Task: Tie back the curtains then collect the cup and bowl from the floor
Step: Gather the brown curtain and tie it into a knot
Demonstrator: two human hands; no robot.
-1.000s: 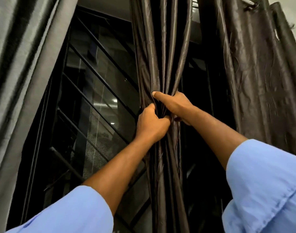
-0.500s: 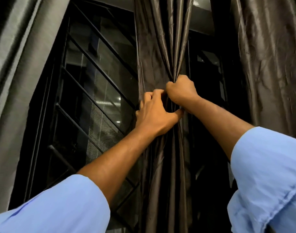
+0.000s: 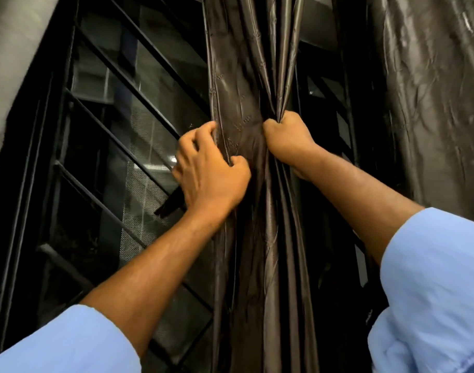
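A dark window with slanted black metal bars (image 3: 117, 135) and fine mesh behind them fills the left and centre of the frame, with a pale grey curtain panel (image 3: 12, 49) at the upper left edge and a crinkled dark brown curtain panel (image 3: 430, 90) at the upper right. Between them hangs the glossy dark brown gathered curtain (image 3: 254, 63), its long axis running top to bottom through the middle of the frame, directly ahead of both hands. The right hand (image 3: 288, 142) is fisted tight on the bunched folds at the curtain's right side; the left hand (image 3: 209, 170) sits lower and to the left, fingers spread and curled around the curtain's left edge, thumb pressing the cloth (a looser hold, by the look of it). Both hands touch the fabric, so neither is clearer nearer. No tie-back cord is visible, nor the cup or bowl. No brand, label or writing can be read anywhere.
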